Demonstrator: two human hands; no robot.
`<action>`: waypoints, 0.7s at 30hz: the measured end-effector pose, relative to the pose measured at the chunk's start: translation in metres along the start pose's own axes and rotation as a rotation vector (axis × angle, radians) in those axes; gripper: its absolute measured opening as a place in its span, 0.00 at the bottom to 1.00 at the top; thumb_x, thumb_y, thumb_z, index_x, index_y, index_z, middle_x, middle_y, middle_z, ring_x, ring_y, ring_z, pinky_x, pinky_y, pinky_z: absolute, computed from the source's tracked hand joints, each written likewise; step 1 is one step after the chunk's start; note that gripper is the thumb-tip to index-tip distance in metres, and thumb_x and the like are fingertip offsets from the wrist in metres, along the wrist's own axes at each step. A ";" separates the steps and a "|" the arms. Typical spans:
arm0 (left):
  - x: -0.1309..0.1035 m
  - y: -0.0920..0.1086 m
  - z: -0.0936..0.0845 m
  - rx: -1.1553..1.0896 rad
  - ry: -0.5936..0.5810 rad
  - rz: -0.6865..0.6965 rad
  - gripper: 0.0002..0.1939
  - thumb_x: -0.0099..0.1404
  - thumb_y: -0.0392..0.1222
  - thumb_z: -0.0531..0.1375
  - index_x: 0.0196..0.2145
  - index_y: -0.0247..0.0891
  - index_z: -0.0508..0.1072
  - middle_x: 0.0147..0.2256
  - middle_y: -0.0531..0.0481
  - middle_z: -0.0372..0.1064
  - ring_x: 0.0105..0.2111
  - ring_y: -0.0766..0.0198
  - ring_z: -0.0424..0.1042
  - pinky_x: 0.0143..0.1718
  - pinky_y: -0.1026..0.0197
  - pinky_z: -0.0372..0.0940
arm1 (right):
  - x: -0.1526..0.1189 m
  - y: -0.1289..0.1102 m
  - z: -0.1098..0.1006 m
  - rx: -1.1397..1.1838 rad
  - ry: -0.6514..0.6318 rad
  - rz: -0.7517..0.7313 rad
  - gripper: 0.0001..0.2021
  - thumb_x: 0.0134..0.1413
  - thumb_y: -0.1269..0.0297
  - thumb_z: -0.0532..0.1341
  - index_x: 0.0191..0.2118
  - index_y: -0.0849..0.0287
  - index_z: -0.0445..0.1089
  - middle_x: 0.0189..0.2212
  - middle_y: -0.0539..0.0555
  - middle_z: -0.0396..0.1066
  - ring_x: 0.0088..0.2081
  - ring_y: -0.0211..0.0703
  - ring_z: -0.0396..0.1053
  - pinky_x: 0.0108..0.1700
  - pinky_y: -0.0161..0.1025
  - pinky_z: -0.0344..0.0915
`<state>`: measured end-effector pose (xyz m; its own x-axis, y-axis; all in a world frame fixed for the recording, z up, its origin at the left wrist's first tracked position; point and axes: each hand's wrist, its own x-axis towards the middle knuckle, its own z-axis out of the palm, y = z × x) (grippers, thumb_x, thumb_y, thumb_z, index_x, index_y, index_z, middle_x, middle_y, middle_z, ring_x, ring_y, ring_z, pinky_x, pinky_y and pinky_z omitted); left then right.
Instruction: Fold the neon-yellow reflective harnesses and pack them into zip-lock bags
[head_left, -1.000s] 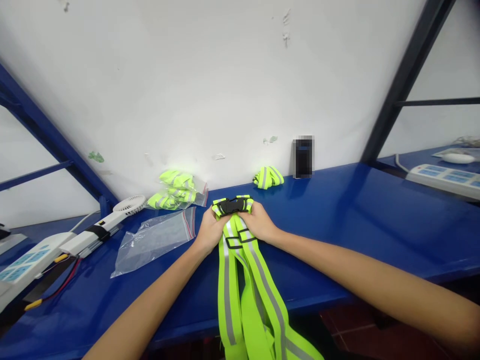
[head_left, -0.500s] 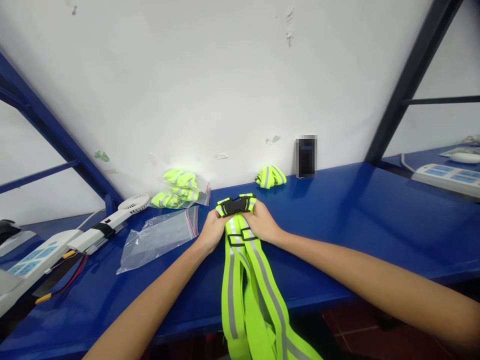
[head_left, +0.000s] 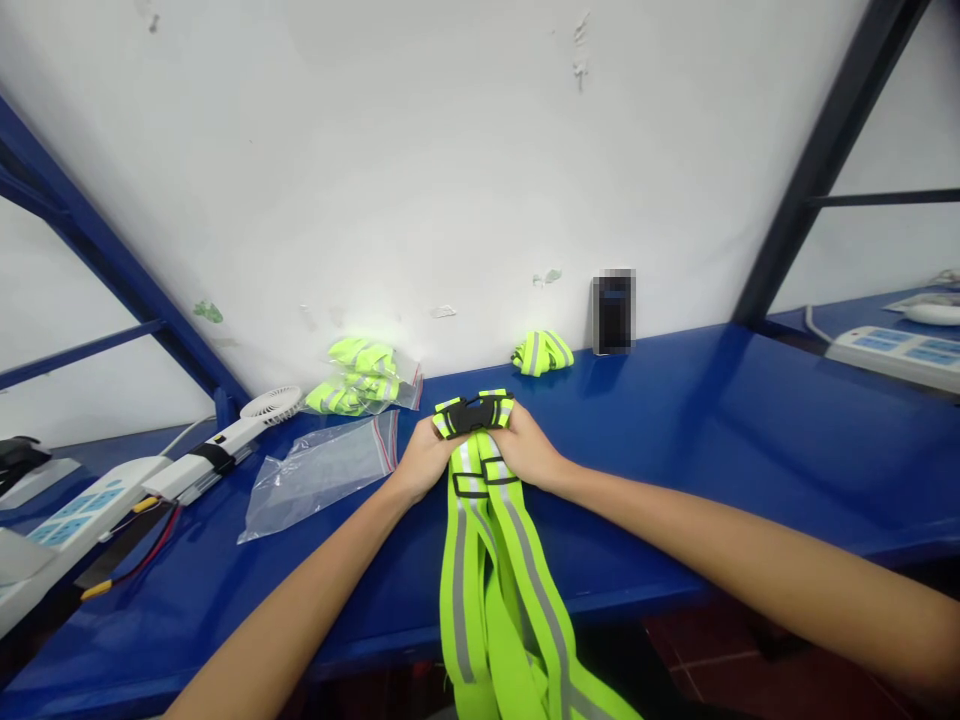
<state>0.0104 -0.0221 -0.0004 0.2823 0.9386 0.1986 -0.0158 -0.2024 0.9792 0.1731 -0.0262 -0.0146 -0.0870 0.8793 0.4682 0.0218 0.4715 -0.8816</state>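
A neon yellow-green reflective vest (head_left: 461,590), made of elastic straps with grey stripes, hangs over the front edge of the blue table. My left hand (head_left: 424,455) is closed on its belt, left of the black buckle (head_left: 473,415). On the other side of the buckle, my right hand (head_left: 529,445) grips the belt too. The buckle's halves are joined, facing up. Below it, two black strap sliders show on the straps. My fingertips are partly hidden behind the belt.
A flat clear zip bag (head_left: 322,475) lies left of my hands, with bagged vests (head_left: 360,378) behind it. A folded vest (head_left: 541,353) and a blurred dark box (head_left: 614,312) stand near the wall. A white fan (head_left: 271,404) and power strip (head_left: 90,520) are at the left.
The view has shifted very slightly. Both hands keep their hold on the belt, and the buckle has barely moved.
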 end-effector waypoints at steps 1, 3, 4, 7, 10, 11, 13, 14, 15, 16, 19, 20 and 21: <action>0.000 0.001 0.000 0.006 0.004 0.011 0.20 0.51 0.41 0.70 0.43 0.34 0.79 0.38 0.46 0.78 0.41 0.52 0.76 0.46 0.53 0.69 | 0.000 -0.001 0.001 0.048 0.001 0.019 0.15 0.49 0.74 0.56 0.44 0.58 0.69 0.45 0.54 0.73 0.51 0.48 0.69 0.55 0.47 0.63; -0.001 0.001 0.000 0.019 0.009 0.042 0.18 0.52 0.40 0.70 0.42 0.34 0.79 0.38 0.46 0.78 0.42 0.52 0.75 0.46 0.53 0.69 | -0.001 -0.006 0.004 0.125 0.001 0.048 0.14 0.49 0.72 0.58 0.44 0.58 0.68 0.46 0.54 0.73 0.51 0.47 0.68 0.56 0.46 0.62; -0.001 0.001 -0.001 0.029 0.011 0.059 0.17 0.52 0.40 0.69 0.41 0.34 0.79 0.38 0.46 0.78 0.42 0.51 0.75 0.46 0.53 0.69 | -0.002 -0.009 0.004 0.159 -0.011 0.067 0.15 0.48 0.71 0.59 0.45 0.58 0.67 0.47 0.54 0.72 0.51 0.46 0.68 0.56 0.46 0.62; -0.001 0.001 -0.005 0.073 0.030 0.112 0.15 0.51 0.38 0.69 0.38 0.34 0.79 0.38 0.47 0.78 0.43 0.51 0.75 0.45 0.54 0.69 | -0.003 -0.020 0.004 0.257 -0.118 0.148 0.22 0.43 0.70 0.66 0.47 0.57 0.64 0.48 0.53 0.72 0.51 0.47 0.68 0.55 0.46 0.64; -0.001 0.001 -0.006 0.077 0.059 0.118 0.14 0.50 0.36 0.69 0.37 0.35 0.80 0.38 0.47 0.78 0.43 0.51 0.75 0.45 0.54 0.69 | -0.004 -0.028 0.002 0.347 -0.146 0.249 0.21 0.47 0.65 0.66 0.48 0.56 0.64 0.48 0.53 0.72 0.52 0.48 0.69 0.54 0.46 0.65; -0.002 0.001 -0.005 0.062 0.065 0.109 0.14 0.50 0.36 0.69 0.37 0.35 0.79 0.38 0.47 0.78 0.43 0.51 0.75 0.46 0.54 0.69 | -0.004 -0.029 0.001 0.384 -0.130 0.281 0.18 0.49 0.64 0.64 0.48 0.55 0.65 0.47 0.53 0.73 0.52 0.48 0.69 0.54 0.45 0.65; -0.002 0.002 -0.002 0.019 0.066 0.090 0.15 0.50 0.36 0.69 0.38 0.36 0.79 0.38 0.47 0.78 0.44 0.51 0.75 0.46 0.54 0.69 | -0.003 -0.029 0.000 0.464 -0.105 0.337 0.16 0.52 0.63 0.62 0.47 0.55 0.66 0.46 0.52 0.74 0.50 0.48 0.71 0.53 0.45 0.66; -0.002 0.003 0.000 -0.003 0.072 0.088 0.15 0.50 0.36 0.69 0.39 0.36 0.79 0.38 0.47 0.78 0.44 0.51 0.75 0.46 0.54 0.69 | -0.002 -0.029 -0.001 0.499 -0.103 0.358 0.15 0.51 0.63 0.63 0.47 0.55 0.66 0.45 0.52 0.75 0.49 0.48 0.72 0.52 0.45 0.67; -0.002 0.003 0.002 -0.020 0.083 0.094 0.16 0.50 0.36 0.69 0.39 0.36 0.79 0.38 0.47 0.78 0.45 0.51 0.74 0.47 0.54 0.69 | -0.001 -0.029 -0.002 0.523 -0.110 0.371 0.15 0.50 0.63 0.63 0.46 0.55 0.67 0.44 0.52 0.76 0.47 0.48 0.73 0.50 0.45 0.68; -0.003 0.004 0.004 -0.032 0.094 0.104 0.16 0.50 0.36 0.69 0.39 0.36 0.78 0.38 0.47 0.78 0.45 0.51 0.74 0.47 0.54 0.69 | 0.000 -0.028 -0.003 0.537 -0.121 0.374 0.15 0.50 0.63 0.64 0.45 0.55 0.68 0.43 0.52 0.76 0.45 0.48 0.74 0.49 0.45 0.69; -0.005 0.004 0.008 -0.040 0.115 0.135 0.16 0.51 0.37 0.68 0.41 0.36 0.78 0.41 0.46 0.78 0.47 0.51 0.73 0.50 0.54 0.67 | 0.002 -0.027 -0.007 0.555 -0.171 0.357 0.15 0.49 0.62 0.67 0.44 0.57 0.70 0.41 0.53 0.77 0.42 0.47 0.75 0.46 0.43 0.70; -0.006 0.003 0.008 -0.040 0.117 0.134 0.17 0.52 0.37 0.68 0.41 0.37 0.77 0.42 0.46 0.77 0.48 0.52 0.73 0.51 0.54 0.67 | 0.002 -0.027 -0.008 0.571 -0.189 0.362 0.16 0.49 0.62 0.67 0.44 0.57 0.70 0.41 0.54 0.78 0.41 0.47 0.75 0.44 0.42 0.70; -0.007 0.003 0.009 -0.038 0.119 0.125 0.18 0.53 0.38 0.68 0.43 0.37 0.77 0.44 0.47 0.77 0.49 0.52 0.72 0.51 0.55 0.66 | 0.002 -0.027 -0.009 0.593 -0.203 0.381 0.16 0.49 0.62 0.68 0.44 0.57 0.70 0.40 0.54 0.78 0.39 0.47 0.76 0.43 0.42 0.70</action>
<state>0.0167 -0.0312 0.0007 0.1605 0.9336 0.3203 -0.0808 -0.3110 0.9470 0.1809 -0.0364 0.0108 -0.3647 0.9184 0.1532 -0.4509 -0.0302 -0.8921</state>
